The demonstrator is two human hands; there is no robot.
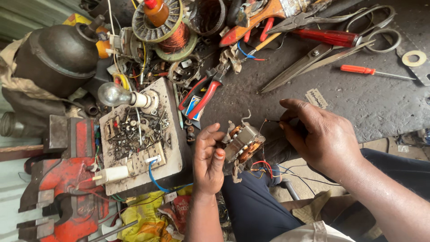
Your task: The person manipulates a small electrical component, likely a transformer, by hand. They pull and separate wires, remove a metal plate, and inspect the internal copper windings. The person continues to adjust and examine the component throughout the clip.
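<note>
Item: small motor stator (243, 142), copper windings, loose wires; compact, rigid, likely heavy for its size.
Left hand (208, 159): at 9 o'clock, fingers clasping the laminated core.
Right hand (323, 136): at 3 o'clock, pinching a thin lead wire (271, 120).
Hold: steel core; windings and leads look fragile.

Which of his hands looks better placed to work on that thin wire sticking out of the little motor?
Probably the right hand: its fingertips pinch the thin wire, while the left hand grips the small motor.

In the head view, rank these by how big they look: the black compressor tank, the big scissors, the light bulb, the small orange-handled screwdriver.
1. Black compressor tank.
2. Big scissors, longer but slimmer.
3. Orange-handled screwdriver and light bulb: unsure; the screwdriver is longer, the bulb bulkier.
</note>
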